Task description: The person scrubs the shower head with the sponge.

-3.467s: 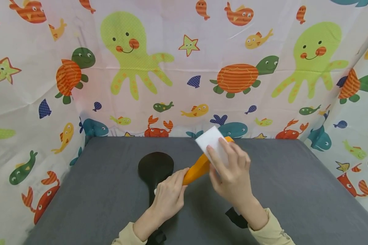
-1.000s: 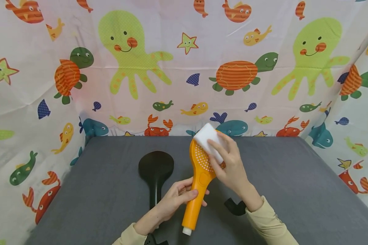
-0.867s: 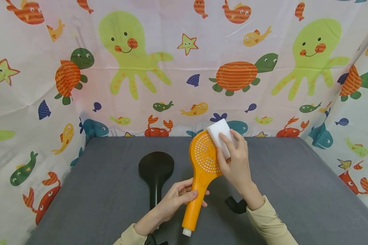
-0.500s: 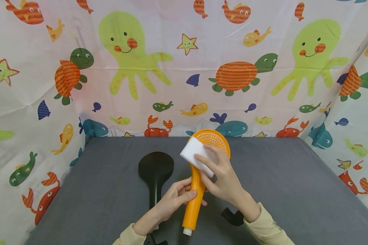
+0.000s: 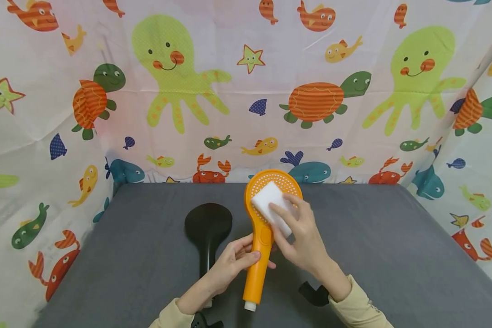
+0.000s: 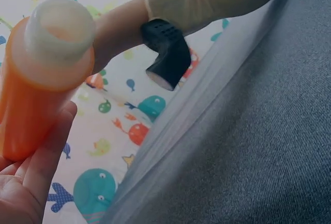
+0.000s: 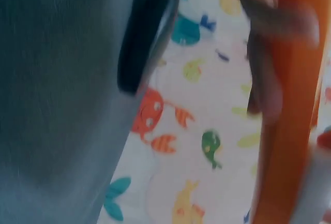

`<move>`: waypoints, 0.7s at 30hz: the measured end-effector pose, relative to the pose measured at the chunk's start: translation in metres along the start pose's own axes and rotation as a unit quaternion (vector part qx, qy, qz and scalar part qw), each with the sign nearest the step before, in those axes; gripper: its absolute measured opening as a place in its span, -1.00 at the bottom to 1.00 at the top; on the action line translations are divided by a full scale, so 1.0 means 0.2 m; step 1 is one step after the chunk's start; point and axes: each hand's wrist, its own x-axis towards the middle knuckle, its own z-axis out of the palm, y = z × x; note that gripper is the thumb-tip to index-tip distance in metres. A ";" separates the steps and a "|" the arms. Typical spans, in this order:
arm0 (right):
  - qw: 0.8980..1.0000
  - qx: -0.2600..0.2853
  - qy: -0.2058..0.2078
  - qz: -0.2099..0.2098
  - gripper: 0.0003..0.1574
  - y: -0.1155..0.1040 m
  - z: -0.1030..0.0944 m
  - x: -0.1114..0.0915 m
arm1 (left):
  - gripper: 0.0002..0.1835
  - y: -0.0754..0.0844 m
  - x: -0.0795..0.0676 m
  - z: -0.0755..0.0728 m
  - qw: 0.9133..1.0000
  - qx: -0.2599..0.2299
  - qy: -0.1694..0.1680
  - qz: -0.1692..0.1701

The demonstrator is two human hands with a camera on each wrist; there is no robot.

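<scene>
An orange shower head [image 5: 254, 282] is held up over the grey table, its perforated face turned toward me and its white threaded end [image 5: 250, 306] pointing down. My left hand [image 5: 229, 264] grips the handle, thumb across the front and fingers behind. In my right hand [image 5: 305, 237] a white sponge [image 5: 268, 200] is pinched and lies against the perforated face, covering much of it. The left wrist view shows the hollow white end [image 6: 62, 32] of the handle close up. In the right wrist view, the orange handle [image 7: 292, 131] is blurred, with left-hand fingers [image 7: 266, 74] around it.
A black shower head [image 5: 208, 225] lies on the grey table [image 5: 147, 255], left of the orange one, its handle partly behind my left forearm. Black wrist mounts [image 5: 315, 294] hang at both wrists. A curtain [image 5: 246, 91] printed with sea animals walls the back and sides.
The orange shower head has turned from edge-on to face me. The sponge has swept across its face, from the right edge to the lower left, then back toward the middle.
</scene>
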 end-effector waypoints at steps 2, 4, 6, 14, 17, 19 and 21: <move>0.999 0.016 -0.020 -0.024 -0.52 -0.02 0.01 -0.01 | -0.53 0.00 0.00 0.00 1.000 -0.002 -0.001 0.001; 0.999 0.019 -0.014 -0.032 -0.53 -0.01 0.01 -0.01 | -0.54 0.01 0.00 0.00 1.000 -0.003 0.002 -0.001; 1.000 0.012 0.010 -0.021 -0.51 0.02 0.00 0.00 | -0.54 0.01 0.00 0.00 1.000 -0.004 0.004 -0.004; 0.993 -0.046 0.082 0.071 -0.44 0.11 -0.05 -0.02 | -0.54 0.00 0.00 0.00 1.000 -0.001 0.010 -0.004; 0.997 -0.026 0.049 0.046 -0.49 0.05 -0.02 -0.05 | -0.54 0.00 0.00 0.00 1.000 0.002 0.016 0.000; 1.000 -0.006 0.022 0.018 -0.52 0.00 0.00 -0.06 | -0.55 0.00 0.00 -0.01 1.000 0.010 0.028 0.006; 1.000 0.015 -0.001 -0.010 -0.53 -0.07 0.02 -0.08 | -0.55 -0.01 0.00 -0.01 0.999 0.020 0.046 0.010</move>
